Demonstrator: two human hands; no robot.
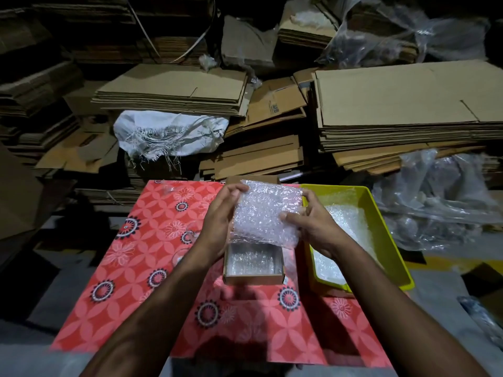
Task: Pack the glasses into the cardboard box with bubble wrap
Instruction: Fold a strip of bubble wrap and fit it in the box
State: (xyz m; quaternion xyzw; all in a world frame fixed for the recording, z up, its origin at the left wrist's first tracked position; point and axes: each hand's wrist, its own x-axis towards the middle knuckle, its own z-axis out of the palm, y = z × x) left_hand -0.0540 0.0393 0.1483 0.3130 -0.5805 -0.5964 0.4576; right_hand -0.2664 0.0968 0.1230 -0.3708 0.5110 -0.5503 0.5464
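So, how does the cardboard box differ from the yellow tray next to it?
The cardboard box is brown and the smaller of the two; the yellow tray is bright yellow, wider and longer. The box sits partly under the bubble wrap sheet held in the grip of the left hand and right hand; the tray stands to its right, with only the right forearm crossing it. Both are open on top, hold bubble wrap, and rest on the red patterned cloth.

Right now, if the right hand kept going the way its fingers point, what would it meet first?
The right hand points left, and its grip is already on the bubble wrap sheet. Beyond the sheet lies the left hand, likely next, though depth is unclear.
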